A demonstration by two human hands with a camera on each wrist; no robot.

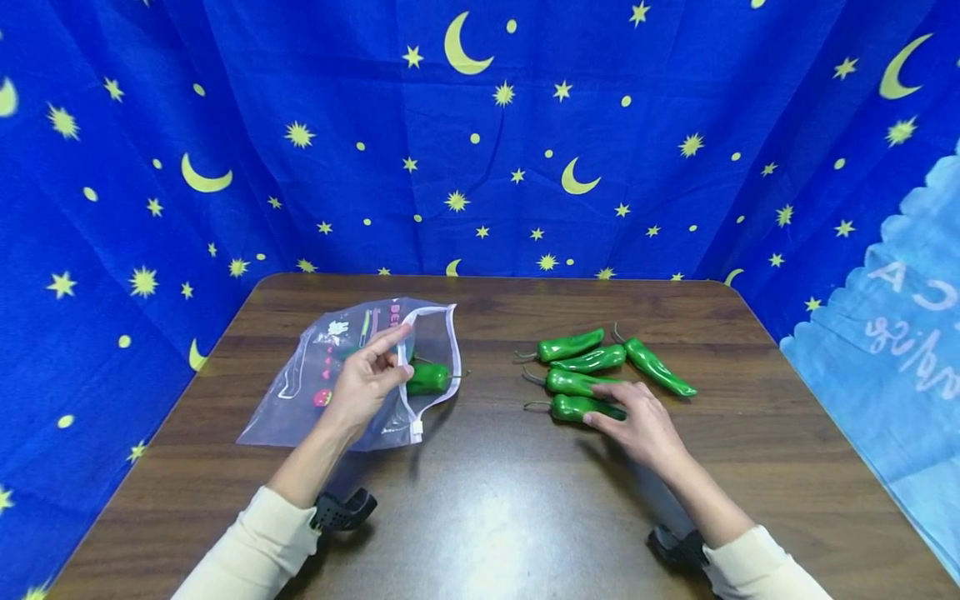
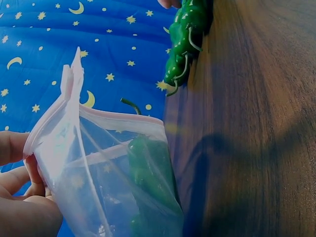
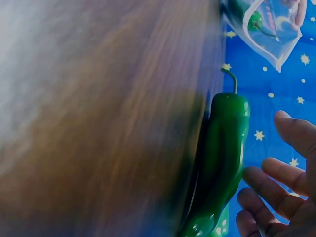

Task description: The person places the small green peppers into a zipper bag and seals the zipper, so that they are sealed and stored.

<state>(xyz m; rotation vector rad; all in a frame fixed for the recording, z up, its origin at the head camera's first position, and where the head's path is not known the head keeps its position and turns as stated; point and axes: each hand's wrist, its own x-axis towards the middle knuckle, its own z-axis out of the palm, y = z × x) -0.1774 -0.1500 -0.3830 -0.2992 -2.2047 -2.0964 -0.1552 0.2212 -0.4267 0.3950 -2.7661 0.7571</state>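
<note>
Left hand (image 1: 366, 382) pinching zip bag (image 1: 281, 417), green pepper (image 1: 428, 379) inside, right hand (image 1: 641, 421) empty, loosely spread, beside loose peppers (image 1: 591, 360)

A clear, printed zip bag (image 1: 318, 375) lies at the left of the counter (image 1: 480, 467), its pale-rimmed mouth gaping rightward and pinched by the left hand (image 1: 363, 383); inside sits a glossy green pepper (image 1: 427, 379) (its stem pokes past the rim). At the right, four more green peppers (image 1: 596, 360) lie side by side, near to far, the right hand (image 1: 637, 421) over the nearest two, and a fifth pepper (image 1: 658, 368) slants beyond.
</note>
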